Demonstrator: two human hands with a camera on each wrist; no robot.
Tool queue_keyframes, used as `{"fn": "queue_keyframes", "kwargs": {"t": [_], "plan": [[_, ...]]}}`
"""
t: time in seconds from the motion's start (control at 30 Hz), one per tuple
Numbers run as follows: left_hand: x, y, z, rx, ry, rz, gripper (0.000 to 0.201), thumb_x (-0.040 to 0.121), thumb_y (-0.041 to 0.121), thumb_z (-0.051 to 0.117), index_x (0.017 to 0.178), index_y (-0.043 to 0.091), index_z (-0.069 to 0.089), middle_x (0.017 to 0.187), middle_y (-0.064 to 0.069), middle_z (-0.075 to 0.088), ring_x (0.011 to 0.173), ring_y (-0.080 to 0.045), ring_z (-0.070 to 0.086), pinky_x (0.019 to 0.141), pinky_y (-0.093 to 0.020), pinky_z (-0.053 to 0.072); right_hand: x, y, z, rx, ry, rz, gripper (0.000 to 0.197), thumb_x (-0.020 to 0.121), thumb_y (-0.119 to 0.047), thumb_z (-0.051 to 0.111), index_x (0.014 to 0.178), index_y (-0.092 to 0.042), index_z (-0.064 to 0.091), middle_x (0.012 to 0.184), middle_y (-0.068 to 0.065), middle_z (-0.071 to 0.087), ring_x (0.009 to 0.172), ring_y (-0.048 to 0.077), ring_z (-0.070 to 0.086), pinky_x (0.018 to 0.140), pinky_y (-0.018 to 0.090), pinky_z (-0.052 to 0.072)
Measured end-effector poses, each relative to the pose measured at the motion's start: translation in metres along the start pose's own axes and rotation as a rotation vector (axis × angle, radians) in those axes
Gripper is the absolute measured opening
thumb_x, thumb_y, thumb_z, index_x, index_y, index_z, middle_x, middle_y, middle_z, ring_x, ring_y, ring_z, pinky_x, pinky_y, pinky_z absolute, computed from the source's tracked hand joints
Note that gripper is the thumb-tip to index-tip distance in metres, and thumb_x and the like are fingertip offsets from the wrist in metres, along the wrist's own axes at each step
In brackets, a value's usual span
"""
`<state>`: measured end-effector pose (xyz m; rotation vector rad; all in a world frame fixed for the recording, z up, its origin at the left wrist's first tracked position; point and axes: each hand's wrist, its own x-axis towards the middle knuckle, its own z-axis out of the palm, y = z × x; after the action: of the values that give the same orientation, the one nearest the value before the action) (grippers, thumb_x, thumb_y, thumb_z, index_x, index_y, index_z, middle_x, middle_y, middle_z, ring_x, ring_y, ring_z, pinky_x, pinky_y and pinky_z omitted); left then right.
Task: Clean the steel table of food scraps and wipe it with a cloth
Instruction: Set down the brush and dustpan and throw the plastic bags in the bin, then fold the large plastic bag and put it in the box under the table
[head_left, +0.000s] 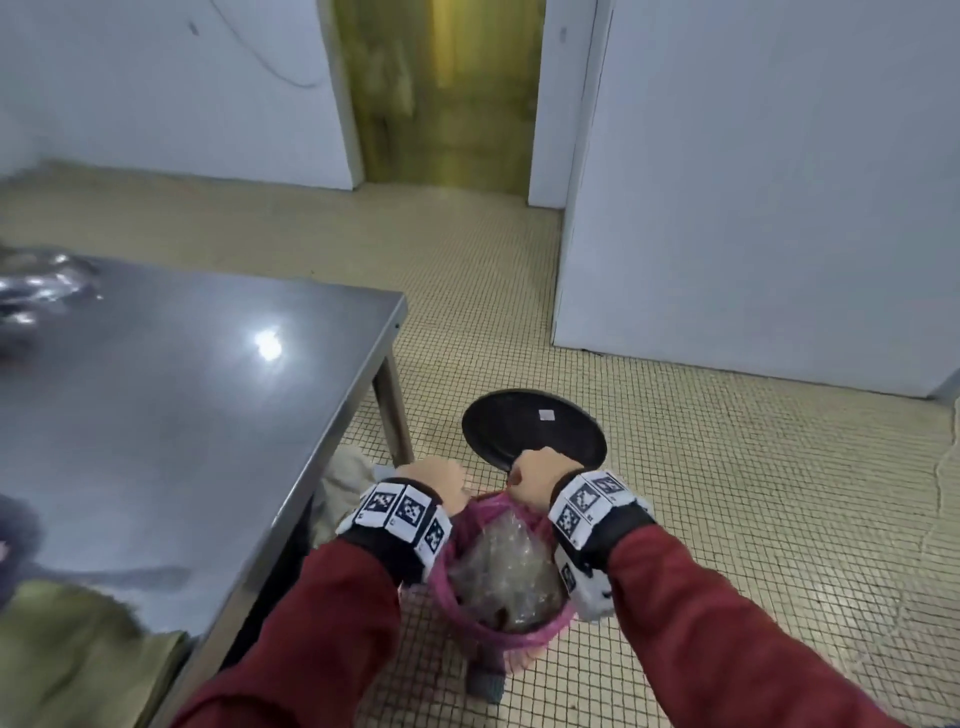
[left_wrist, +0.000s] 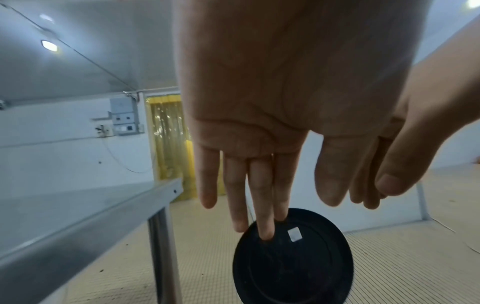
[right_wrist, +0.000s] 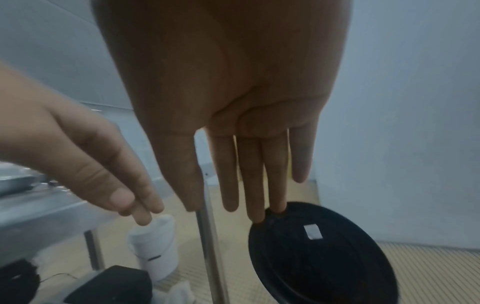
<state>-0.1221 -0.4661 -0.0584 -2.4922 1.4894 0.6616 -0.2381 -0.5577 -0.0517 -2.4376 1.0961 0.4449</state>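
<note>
The steel table fills the left of the head view, and an olive cloth lies on its near corner. Beside the table's corner stands a small bin with a pink bag liner holding clear plastic waste. Its black round lid stands open behind it. Both hands hover close together over the bin's mouth. My left hand has straight fingers and holds nothing. My right hand is also flat with fingers pointing down, empty. The lid shows below the fingertips in both wrist views.
Blurred shiny metal items sit at the table's far left. The table leg stands just left of the bin. White rolls and a black object lie under the table. A white wall stands right; a yellow-curtained doorway lies ahead.
</note>
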Motion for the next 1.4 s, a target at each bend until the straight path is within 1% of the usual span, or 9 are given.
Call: {"fn": "queue_keyframes", "kwargs": {"t": [0.07, 0.2, 0.4, 0.47, 0.57, 0.7, 0.93, 1.1, 1.4], "plan": [[-0.018, -0.005, -0.005, 0.002, 0.033, -0.051, 0.034, 0.091, 0.036, 0.046, 0.107, 0.009, 0.062, 0.113, -0.007, 0.066, 0.106, -0.025, 0.060, 0.094, -0.036, 0.043, -0.006, -0.008, -0.009, -0.045, -0.025, -0.076, 0.035, 0.085, -0.032, 0.055, 0.112, -0.012, 0.063, 0.114, 0.012, 0.062, 0.102, 0.029, 0.061, 0.087, 0.034, 0.051], [-0.063, -0.015, -0.011, -0.002, 0.113, -0.209, 0.037, 0.095, 0.030, 0.043, 0.118, 0.005, 0.057, 0.123, -0.011, 0.059, 0.113, -0.026, 0.055, 0.092, -0.034, 0.043, -0.023, -0.030, -0.022, -0.120, -0.041, -0.243, 0.036, 0.088, -0.034, 0.052, 0.114, -0.010, 0.062, 0.115, 0.010, 0.063, 0.102, 0.027, 0.061, 0.084, 0.033, 0.049], [-0.153, -0.027, 0.017, -0.197, 0.201, -0.486, 0.038, 0.092, 0.030, 0.045, 0.118, 0.004, 0.056, 0.123, -0.016, 0.059, 0.112, -0.031, 0.056, 0.090, -0.036, 0.043, -0.064, -0.075, -0.004, -0.251, -0.051, -0.564, 0.039, 0.084, -0.035, 0.052, 0.112, -0.011, 0.063, 0.109, 0.009, 0.062, 0.106, 0.030, 0.060, 0.081, 0.031, 0.047], [-0.188, -0.031, 0.034, -0.231, 0.223, -0.577, 0.040, 0.090, 0.031, 0.047, 0.117, 0.005, 0.058, 0.120, -0.017, 0.061, 0.109, -0.031, 0.058, 0.089, -0.035, 0.044, -0.086, -0.092, 0.009, -0.284, -0.057, -0.659, 0.038, 0.088, -0.031, 0.049, 0.119, -0.011, 0.061, 0.120, 0.011, 0.060, 0.114, 0.030, 0.056, 0.087, 0.031, 0.044], [-0.241, -0.037, 0.062, -0.323, 0.237, -0.732, 0.045, 0.088, 0.035, 0.047, 0.125, 0.011, 0.053, 0.120, -0.014, 0.060, 0.107, -0.030, 0.058, 0.087, -0.033, 0.046, -0.119, -0.119, 0.034, -0.314, -0.062, -0.798, 0.032, 0.087, -0.030, 0.050, 0.106, -0.010, 0.066, 0.116, 0.012, 0.064, 0.110, 0.029, 0.057, 0.088, 0.031, 0.044], [-0.317, -0.042, 0.094, -0.400, 0.212, -0.911, 0.041, 0.092, 0.036, 0.046, 0.120, 0.007, 0.054, 0.119, -0.014, 0.060, 0.108, -0.029, 0.057, 0.086, -0.032, 0.044, -0.168, -0.160, 0.072, -0.397, -0.132, -0.946, 0.029, 0.086, -0.030, 0.050, 0.098, -0.010, 0.067, 0.110, 0.014, 0.066, 0.106, 0.030, 0.059, 0.087, 0.033, 0.046], [-0.458, -0.058, 0.155, -0.518, 0.193, -1.153, 0.039, 0.094, 0.033, 0.043, 0.113, 0.002, 0.057, 0.117, -0.015, 0.061, 0.106, -0.029, 0.058, 0.083, -0.031, 0.044, -0.282, -0.233, 0.134, -0.474, -0.185, -1.188, 0.035, 0.094, -0.023, 0.044, 0.118, -0.005, 0.062, 0.123, 0.018, 0.060, 0.115, 0.031, 0.055, 0.092, 0.030, 0.042], [-0.561, -0.072, 0.204, -0.623, 0.238, -1.301, 0.034, 0.092, 0.028, 0.046, 0.108, 0.002, 0.060, 0.113, -0.016, 0.063, 0.102, -0.031, 0.060, 0.081, -0.031, 0.044, -0.365, -0.284, 0.195, -0.485, -0.263, -1.287, 0.032, 0.088, -0.020, 0.047, 0.110, -0.005, 0.065, 0.117, 0.017, 0.064, 0.107, 0.031, 0.060, 0.089, 0.032, 0.047], [-0.735, -0.087, 0.300, -0.719, 0.351, -1.522, 0.033, 0.093, 0.024, 0.041, 0.111, 0.003, 0.058, 0.120, -0.019, 0.059, 0.105, -0.031, 0.056, 0.082, -0.032, 0.042, -0.516, -0.346, 0.314, -0.558, -0.334, -1.444, 0.033, 0.092, -0.024, 0.045, 0.114, -0.010, 0.065, 0.116, 0.013, 0.064, 0.104, 0.030, 0.061, 0.093, 0.038, 0.051]]}}
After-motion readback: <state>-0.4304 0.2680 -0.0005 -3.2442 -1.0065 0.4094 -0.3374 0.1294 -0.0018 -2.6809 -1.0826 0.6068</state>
